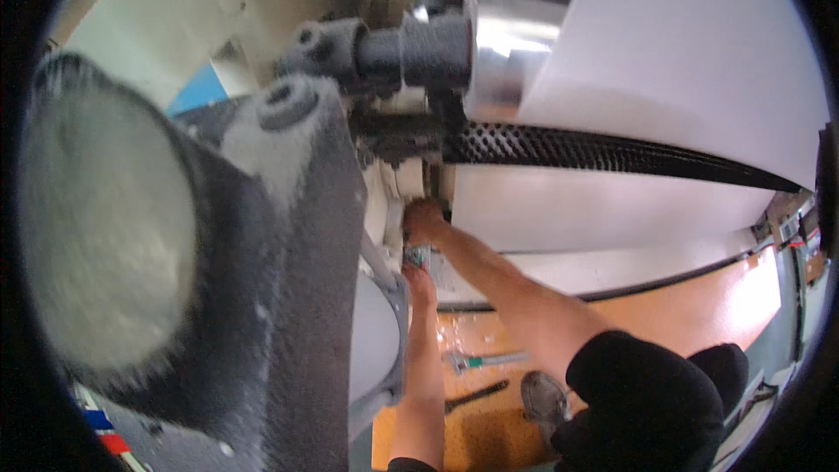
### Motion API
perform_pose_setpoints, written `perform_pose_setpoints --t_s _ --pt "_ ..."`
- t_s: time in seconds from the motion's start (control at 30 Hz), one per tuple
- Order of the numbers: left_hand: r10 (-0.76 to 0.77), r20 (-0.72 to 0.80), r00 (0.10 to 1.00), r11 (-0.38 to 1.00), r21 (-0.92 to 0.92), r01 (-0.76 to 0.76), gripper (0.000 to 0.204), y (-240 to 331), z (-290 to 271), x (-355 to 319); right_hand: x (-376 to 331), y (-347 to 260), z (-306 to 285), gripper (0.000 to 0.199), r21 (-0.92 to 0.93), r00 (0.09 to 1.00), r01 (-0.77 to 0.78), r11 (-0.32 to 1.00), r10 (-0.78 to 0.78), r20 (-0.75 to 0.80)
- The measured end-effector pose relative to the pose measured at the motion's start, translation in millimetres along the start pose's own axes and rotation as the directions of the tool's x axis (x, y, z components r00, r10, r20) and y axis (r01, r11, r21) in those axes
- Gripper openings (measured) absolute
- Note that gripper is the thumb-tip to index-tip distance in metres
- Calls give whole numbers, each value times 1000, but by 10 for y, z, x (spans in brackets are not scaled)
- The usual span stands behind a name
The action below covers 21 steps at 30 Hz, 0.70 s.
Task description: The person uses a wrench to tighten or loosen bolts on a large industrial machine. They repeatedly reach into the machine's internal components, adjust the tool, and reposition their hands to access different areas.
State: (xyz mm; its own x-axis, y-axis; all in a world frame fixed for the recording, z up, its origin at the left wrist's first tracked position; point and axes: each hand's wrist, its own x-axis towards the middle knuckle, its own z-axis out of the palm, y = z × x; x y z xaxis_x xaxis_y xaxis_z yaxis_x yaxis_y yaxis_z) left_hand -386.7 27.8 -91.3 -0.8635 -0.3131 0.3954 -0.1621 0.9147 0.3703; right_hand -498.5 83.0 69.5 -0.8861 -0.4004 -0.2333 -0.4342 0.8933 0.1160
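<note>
Both of my arms reach into a gap in a large dusty machine. My right hand (426, 220) is curled against a white round hub (398, 183), just under a black knurled roller (603, 153). What its fingers grip is hidden. My left hand (419, 278) comes up from below, directly under the right hand. It closes around a small grey-green tool (418, 255) that sits between the two hands. The tool's tip is hidden against the machine.
A grey, dust-coated machine frame (288, 253) with a big round end (105, 210) fills the left. A wide white paper web (664, 61) and a shiny metal cylinder (502, 52) lie to the upper right. On the orange floor (699, 306) lie a green-handled adjustable wrench (485, 360) and a black bar tool (476, 396), near my shoe (544, 398).
</note>
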Motion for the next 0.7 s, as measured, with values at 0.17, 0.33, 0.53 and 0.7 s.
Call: perform_pose_setpoints --t_s 0.17,0.33,0.53,0.7 --pt "41 444 895 998 -68 -13 52 589 -1058 -540 -546 319 525 63 -108 948 66 992 -96 -302" --pt "304 234 923 953 -74 -295 42 -61 -1890 -1238 -2316 107 383 35 111 663 668 736 -656 361" --pt "-92 257 962 989 138 57 40 -1168 -2263 -1780 -3075 377 754 31 231 757 437 869 -494 427" --pt "-394 269 879 918 81 388 43 -1413 -2415 -1996 -3069 388 1382 30 289 843 386 876 -463 274"
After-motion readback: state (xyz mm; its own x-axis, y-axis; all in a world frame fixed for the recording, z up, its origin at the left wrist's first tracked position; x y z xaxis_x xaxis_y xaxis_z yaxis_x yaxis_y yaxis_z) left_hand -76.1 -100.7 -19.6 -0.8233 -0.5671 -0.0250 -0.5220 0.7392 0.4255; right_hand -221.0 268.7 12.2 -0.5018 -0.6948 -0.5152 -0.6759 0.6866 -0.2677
